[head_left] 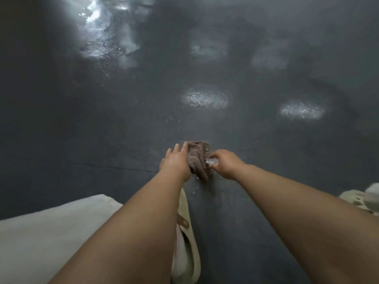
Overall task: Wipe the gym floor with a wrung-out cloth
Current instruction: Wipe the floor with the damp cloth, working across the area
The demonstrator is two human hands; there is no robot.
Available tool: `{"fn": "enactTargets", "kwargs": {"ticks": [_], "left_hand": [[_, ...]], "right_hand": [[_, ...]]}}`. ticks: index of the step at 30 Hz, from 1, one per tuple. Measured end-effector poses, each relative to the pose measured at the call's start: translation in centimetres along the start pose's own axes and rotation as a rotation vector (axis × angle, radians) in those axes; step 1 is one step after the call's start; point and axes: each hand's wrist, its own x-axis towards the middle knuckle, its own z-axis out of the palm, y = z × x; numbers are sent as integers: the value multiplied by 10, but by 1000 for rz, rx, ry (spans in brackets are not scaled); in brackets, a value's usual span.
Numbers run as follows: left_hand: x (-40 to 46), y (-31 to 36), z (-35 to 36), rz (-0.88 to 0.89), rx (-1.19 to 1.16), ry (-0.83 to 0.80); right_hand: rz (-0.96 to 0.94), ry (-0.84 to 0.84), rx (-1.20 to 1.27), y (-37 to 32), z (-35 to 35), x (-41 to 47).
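Two bare hands are reaching out over a dark grey floor (102,130), meeting at a crumpled brownish cloth (198,157) that is lying bunched on the floor between them. The left hand (176,163) is resting against the cloth's left side with its fingers (181,149) stretched forward almost straight and slightly spread, touching the fabric rather than closing round it. The right hand (223,162) is sitting at the cloth's right edge with its fingers (214,156) curled inward, pinching the fabric. A small glistening wet spot is showing just beside those curled fingers. A thin seam in the floor is running across under the hands. Farther out, several pale wet patches (205,98) are shining on the floor, and a larger bright wet area is gleaming towards the upper left. Close to the camera, a cream sandal (188,232) is sitting on the floor beneath the left forearm, with a toe peeking from it, and light trousers (51,232) are covering the leg at the lower left. Another pale sandal (361,198) is showing at the right edge, partly hidden by the right arm.
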Motion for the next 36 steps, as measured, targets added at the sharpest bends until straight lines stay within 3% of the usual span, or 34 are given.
{"fn": "enactTargets", "kwargs": {"ticks": [12, 19, 31, 36], "left_hand": [[-28, 25, -8, -122, -4, 60], [7, 23, -2, -177, -50, 55], [106, 3, 9, -85, -81, 50], [129, 3, 22, -93, -108, 51]], "right_hand": [[23, 63, 197, 22, -25, 0], [33, 89, 231, 28, -16, 31], [-1, -33, 152, 20, 12, 108], [-146, 44, 148, 17, 24, 113]]}}
